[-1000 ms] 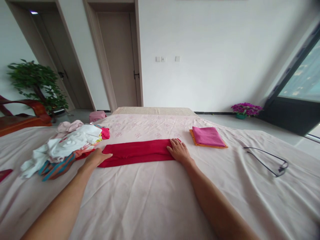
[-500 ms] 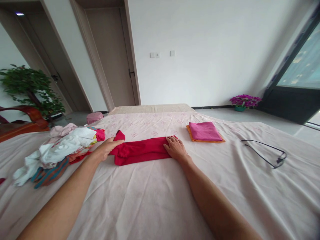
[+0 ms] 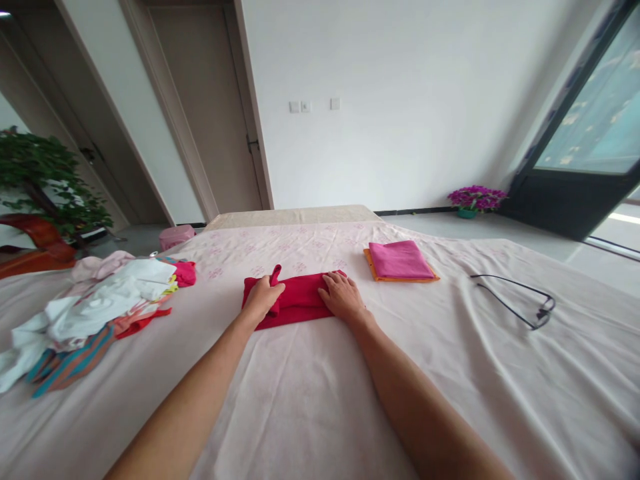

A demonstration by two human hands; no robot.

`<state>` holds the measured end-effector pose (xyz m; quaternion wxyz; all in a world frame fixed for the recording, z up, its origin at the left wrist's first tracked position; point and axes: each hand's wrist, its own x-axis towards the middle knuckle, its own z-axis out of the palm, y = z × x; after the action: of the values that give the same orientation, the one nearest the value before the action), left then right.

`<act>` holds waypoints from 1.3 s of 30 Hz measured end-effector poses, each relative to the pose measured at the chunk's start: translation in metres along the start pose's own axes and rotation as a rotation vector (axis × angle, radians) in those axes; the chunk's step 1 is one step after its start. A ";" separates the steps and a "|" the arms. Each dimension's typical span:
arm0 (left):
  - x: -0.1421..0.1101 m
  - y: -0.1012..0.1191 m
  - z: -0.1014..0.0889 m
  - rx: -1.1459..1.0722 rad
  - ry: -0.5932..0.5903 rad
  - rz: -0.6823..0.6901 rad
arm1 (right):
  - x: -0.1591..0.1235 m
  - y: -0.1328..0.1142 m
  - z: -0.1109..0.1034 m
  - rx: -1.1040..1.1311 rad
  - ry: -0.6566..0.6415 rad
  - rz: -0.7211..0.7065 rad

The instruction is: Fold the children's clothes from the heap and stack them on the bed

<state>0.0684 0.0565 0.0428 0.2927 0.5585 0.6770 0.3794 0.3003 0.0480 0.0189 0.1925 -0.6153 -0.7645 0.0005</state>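
A red garment, folded into a long strip, lies on the pale sheet in front of me. My left hand grips its left part between thumb and fingers, and a narrow flap stands up above the thumb. At the strip's right end my right hand rests flat with fingers spread, pressing the cloth down. To the right of that hand, a folded pink cloth sits on top of a folded orange cloth.
A loose heap of clothes, white, pink and striped, lies at the left. Black-framed glasses rest on the sheet at the right. Beyond the bed are a pink stool, purple flowers and a door.
My left hand has moved right, bringing the garment's left end inward over the strip, which is now shorter. My right hand stays on the right end. The view has turned slightly right.
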 end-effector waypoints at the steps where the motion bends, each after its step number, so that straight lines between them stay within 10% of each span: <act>1: 0.001 -0.001 0.004 0.020 0.005 0.006 | 0.000 0.000 0.000 0.000 0.001 -0.001; 9: -0.006 0.002 0.023 0.021 -0.052 0.103 | 0.001 0.002 0.002 0.004 0.002 -0.003; 15: -0.016 0.002 -0.012 0.033 0.049 0.273 | 0.001 0.001 0.002 -0.003 0.004 -0.007; 20: -0.013 -0.031 -0.026 0.509 0.042 0.553 | 0.000 -0.003 -0.001 -0.026 -0.017 0.007; 28: 0.003 -0.059 -0.020 0.688 -0.123 0.360 | 0.000 -0.004 -0.003 -0.031 -0.031 0.013; 34: 0.000 -0.063 -0.051 0.602 0.174 0.151 | 0.001 -0.003 0.000 -0.044 -0.018 0.003; 39: -0.006 -0.061 -0.061 0.628 0.197 0.047 | 0.002 -0.003 0.004 -0.054 -0.018 0.010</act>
<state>-0.0125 0.0336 0.0246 0.0306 0.5976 0.7729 0.2111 0.2963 0.0505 0.0164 0.1688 -0.6241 -0.7627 -0.0138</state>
